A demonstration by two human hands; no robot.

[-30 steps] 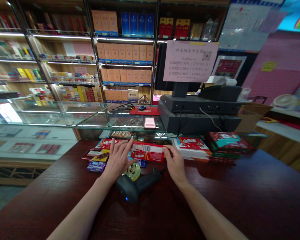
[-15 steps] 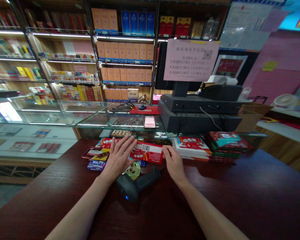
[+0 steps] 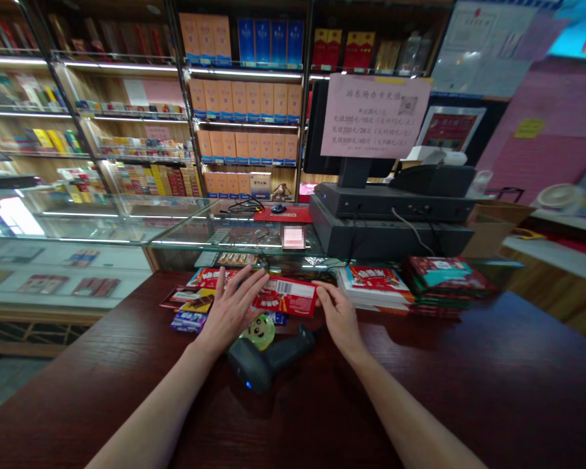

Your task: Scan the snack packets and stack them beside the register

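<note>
A red snack box (image 3: 286,296) with a white barcode panel lies on the dark wooden counter (image 3: 420,378). My left hand (image 3: 232,309) hovers, fingers spread, at the box's left end, with the fingertips at or just over its corner. My right hand (image 3: 339,314) rests at the box's right end, its fingertips touching that edge. Just below the box lie a black handheld barcode scanner (image 3: 268,359) and a round green smiling-face packet (image 3: 261,332), close to my left palm. Colourful snack packets (image 3: 190,306) lie left of my left hand.
Stacks of red and green boxed snacks (image 3: 410,286) stand right of my right hand. Behind them are a glass display case (image 3: 234,234), a black till with monitor (image 3: 390,208), and shelves of boxed goods (image 3: 244,104).
My left hand has spread its fingers and drawn slightly back from the box. The red box sits at a slightly different angle. My right hand stays at the box's right end.
</note>
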